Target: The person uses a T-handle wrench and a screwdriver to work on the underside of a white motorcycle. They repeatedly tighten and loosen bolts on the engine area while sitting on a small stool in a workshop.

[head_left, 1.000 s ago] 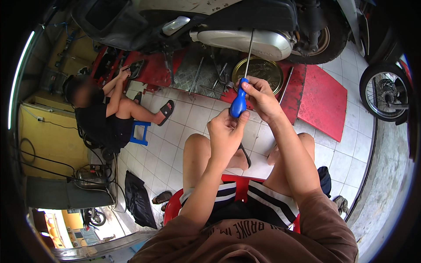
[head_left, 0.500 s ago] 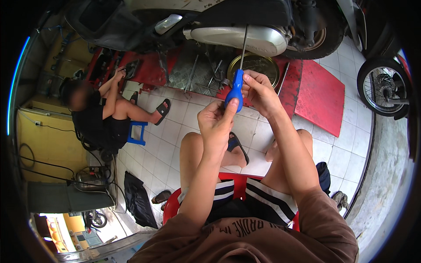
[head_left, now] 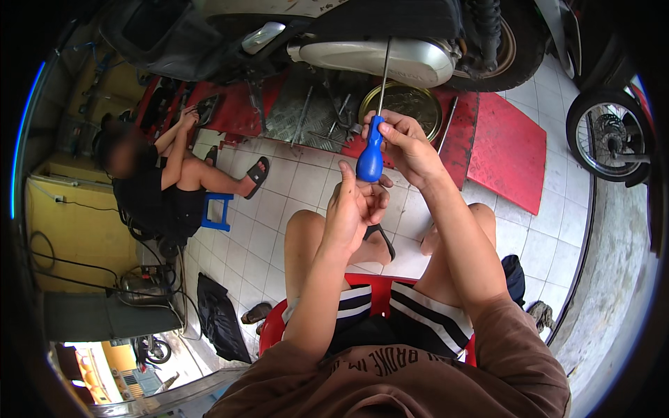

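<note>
A screwdriver (head_left: 371, 160) with a blue bulbous handle and a long metal shaft points away from me toward the motorbike. My right hand (head_left: 406, 143) pinches the upper part of its handle between thumb and fingers. Just below the handle's butt end, my left hand (head_left: 357, 211) has its thumb raised and fingers loosely curled, holding nothing; whether a fingertip touches the handle I cannot tell. The shaft's tip overlaps the silver engine side cover (head_left: 373, 59) of the motorbike, and contact there cannot be made out.
A round gold-coloured tray (head_left: 425, 132) and several wrenches (head_left: 334, 125) lie on the red and metal lift platform (head_left: 505, 150). To the left, a person (head_left: 164, 167) sits on a blue stool (head_left: 217, 211). A wheel (head_left: 610, 139) stands at right; a black bag (head_left: 221, 317) lies on the tiles.
My left hand has let go of the handle's butt end, opening and dropping slightly below it. My right hand has moved slightly left and now grips the upper handle.
</note>
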Demonstrator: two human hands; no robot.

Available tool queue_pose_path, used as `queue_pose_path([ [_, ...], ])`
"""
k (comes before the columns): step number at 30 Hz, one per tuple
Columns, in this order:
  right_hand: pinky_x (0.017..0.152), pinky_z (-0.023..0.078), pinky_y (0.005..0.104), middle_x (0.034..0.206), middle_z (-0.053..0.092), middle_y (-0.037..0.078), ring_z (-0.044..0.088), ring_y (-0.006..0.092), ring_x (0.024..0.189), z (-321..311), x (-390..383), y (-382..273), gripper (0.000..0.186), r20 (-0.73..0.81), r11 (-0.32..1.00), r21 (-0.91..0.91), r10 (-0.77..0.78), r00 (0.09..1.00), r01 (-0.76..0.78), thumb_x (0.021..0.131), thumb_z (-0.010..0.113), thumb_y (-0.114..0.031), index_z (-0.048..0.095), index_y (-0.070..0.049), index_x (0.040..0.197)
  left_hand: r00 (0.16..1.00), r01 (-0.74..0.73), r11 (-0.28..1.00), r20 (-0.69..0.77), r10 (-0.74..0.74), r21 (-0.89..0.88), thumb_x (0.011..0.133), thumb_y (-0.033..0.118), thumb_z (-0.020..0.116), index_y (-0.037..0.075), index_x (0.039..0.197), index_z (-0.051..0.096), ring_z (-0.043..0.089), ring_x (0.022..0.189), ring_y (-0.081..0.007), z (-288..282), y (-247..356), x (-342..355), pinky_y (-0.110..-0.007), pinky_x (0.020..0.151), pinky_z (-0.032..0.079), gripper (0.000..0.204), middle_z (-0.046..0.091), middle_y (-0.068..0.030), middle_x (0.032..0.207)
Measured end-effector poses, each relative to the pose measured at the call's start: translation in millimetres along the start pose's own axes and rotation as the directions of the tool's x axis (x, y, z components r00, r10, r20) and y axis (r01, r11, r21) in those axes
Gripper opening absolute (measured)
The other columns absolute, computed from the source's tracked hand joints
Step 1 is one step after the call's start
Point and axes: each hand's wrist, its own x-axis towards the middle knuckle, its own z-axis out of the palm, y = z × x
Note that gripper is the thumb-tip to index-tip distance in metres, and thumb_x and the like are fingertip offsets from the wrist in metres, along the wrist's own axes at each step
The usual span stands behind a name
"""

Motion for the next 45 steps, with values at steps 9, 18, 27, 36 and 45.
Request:
queue_pose_path([
  [9, 0.088, 0.047, 0.0281, 0.102, 0.062, 0.01, 0.059, 0.0146, 0.097, -3, 1, -6, 0.038, 0.1, 0.997, 0.079, -0.002, 0.995, -0.006, 0.091, 0.062, -0.019, 0.053, 0.004, 0.12, 0.969, 0.192, 0.783, 0.239, -0.058, -0.592, 0.096, 0.048, 0.051, -0.002, 0.099, 0.052, 0.029, 0.05, -0.0047, 2, -7, 10, -0.02, 0.043, 0.019, 0.051, 0.04, 0.0033, 0.068],
  [18, 0.082, 0.052, 0.0294, 0.097, 0.064, 0.01, 0.063, 0.017, 0.089, -10, -1, -8, 0.031, 0.041, 0.994, 0.051, 0.093, 0.995, -0.095, 0.094, 0.057, -0.016, 0.056, 0.003, 0.119, 0.984, -0.101, 0.993, -0.155, 0.091, -0.056, 0.086, 0.01, 0.069, 0.008, 0.083, 0.05, 0.029, 0.048, -0.0026, 10, -11, 23, -0.021, 0.044, 0.021, 0.02, 0.039, 0.0054, 0.064],
  [27, 0.08, 0.057, 0.0308, 0.095, 0.064, 0.013, 0.067, 0.0217, 0.088, -14, -3, -19, 0.027, -0.042, 0.987, -0.005, 0.162, 0.986, -0.163, 0.098, 0.051, -0.018, 0.055, 0.004, 0.112, 0.628, -0.339, 0.412, -0.123, 0.769, 0.846, 0.069, 0.011, 0.084, 0.005, 0.075, 0.044, 0.035, 0.047, -0.0055, 18, -38, 36, -0.023, 0.044, 0.032, 0.041, 0.04, 0.0027, 0.058],
  [36, 0.08, 0.054, 0.033, 0.094, 0.065, 0.014, 0.066, 0.0224, 0.086, -10, 7, -5, 0.027, -0.053, 0.993, 0.005, 0.116, 0.992, -0.115, 0.098, 0.051, -0.018, 0.056, 0.006, 0.11, 0.93, 0.259, 0.757, 0.366, -0.028, -0.6, 0.099, 0.051, 0.042, 0.004, 0.091, 0.046, 0.029, 0.046, -0.0062, -10, -28, 33, -0.022, 0.045, 0.022, 0.048, 0.036, 0.003, 0.064],
  [45, 0.08, 0.055, 0.0334, 0.099, 0.064, 0.017, 0.066, 0.0241, 0.086, -8, 10, -7, 0.033, 0.055, 0.967, 0.234, 0.091, 0.994, -0.101, 0.099, 0.049, -0.022, 0.052, 0.007, 0.114, 0.987, -0.132, 0.989, -0.083, 0.137, 0.063, 0.096, 0.026, 0.058, -0.002, 0.088, 0.056, 0.036, 0.047, -0.005, 10, -11, 25, -0.019, 0.046, 0.028, 0.029, 0.046, 0.003, 0.062],
])
